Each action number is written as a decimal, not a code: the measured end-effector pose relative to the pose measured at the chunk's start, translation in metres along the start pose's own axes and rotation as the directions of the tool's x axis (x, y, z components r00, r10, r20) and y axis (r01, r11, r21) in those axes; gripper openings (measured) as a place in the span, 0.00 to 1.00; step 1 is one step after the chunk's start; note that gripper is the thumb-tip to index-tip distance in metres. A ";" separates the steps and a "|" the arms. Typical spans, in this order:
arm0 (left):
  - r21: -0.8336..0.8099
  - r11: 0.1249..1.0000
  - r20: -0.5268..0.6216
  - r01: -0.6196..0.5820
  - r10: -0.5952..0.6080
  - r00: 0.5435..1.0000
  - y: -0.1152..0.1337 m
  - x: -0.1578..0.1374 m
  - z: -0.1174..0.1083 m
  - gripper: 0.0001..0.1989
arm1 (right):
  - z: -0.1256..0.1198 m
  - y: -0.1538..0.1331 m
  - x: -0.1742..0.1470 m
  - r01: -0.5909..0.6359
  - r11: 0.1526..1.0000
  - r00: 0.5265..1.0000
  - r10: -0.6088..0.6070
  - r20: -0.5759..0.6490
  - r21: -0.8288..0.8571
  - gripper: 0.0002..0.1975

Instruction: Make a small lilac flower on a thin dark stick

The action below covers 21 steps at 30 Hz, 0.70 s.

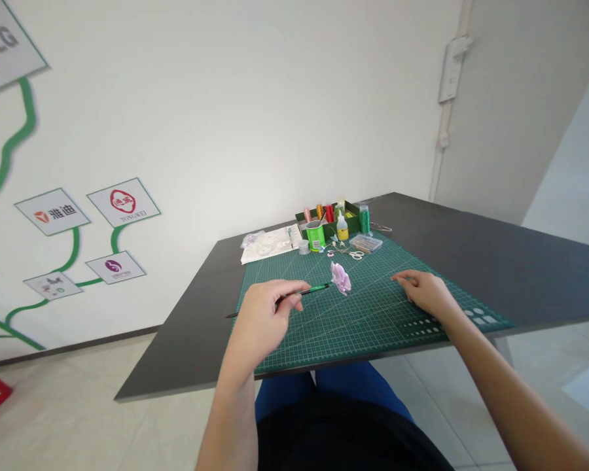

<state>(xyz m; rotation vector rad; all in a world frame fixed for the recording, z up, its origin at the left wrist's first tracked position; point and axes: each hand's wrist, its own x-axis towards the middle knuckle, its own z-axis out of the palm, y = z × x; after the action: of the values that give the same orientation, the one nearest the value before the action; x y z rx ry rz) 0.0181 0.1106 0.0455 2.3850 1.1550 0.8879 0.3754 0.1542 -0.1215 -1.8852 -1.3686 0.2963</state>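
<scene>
My left hand pinches a dark, slim stick with green wrapping near its far end. A pale lilac artificial flower sits at the stick's tip, pointing right, above the green cutting mat. The stick's other end sticks out behind the hand to the left. My right hand is over the mat's right side, apart from the flower, its fingers curled and close together. Whether a fine thread or anything else is between those fingers is too small to tell.
At the back stand a dark green box of thread spools, a green can, a glue bottle and a green bead tube. White-handled scissors, a clear case and white papers lie nearby.
</scene>
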 end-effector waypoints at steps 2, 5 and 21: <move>0.015 1.000 -0.005 0.003 -0.003 1.000 0.001 0.000 -0.001 0.16 | 0.001 0.002 0.001 0.005 1.000 1.000 -0.005 -0.003 0.004 0.18; 0.025 1.000 -0.009 0.005 -0.005 1.000 0.002 0.000 -0.002 0.15 | 0.003 0.003 0.001 -0.019 1.000 1.000 0.019 -0.005 0.001 0.17; 0.033 0.998 -0.013 -0.047 0.048 0.999 0.006 -0.002 -0.006 0.14 | 0.008 0.007 0.003 -0.014 1.000 0.999 0.015 -0.030 0.010 0.15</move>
<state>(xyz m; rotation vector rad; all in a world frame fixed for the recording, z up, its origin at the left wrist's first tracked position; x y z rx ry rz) 0.0171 0.1057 0.0523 2.4456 1.1307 0.9094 0.3767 0.1596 -0.1307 -1.8851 -1.3316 0.2800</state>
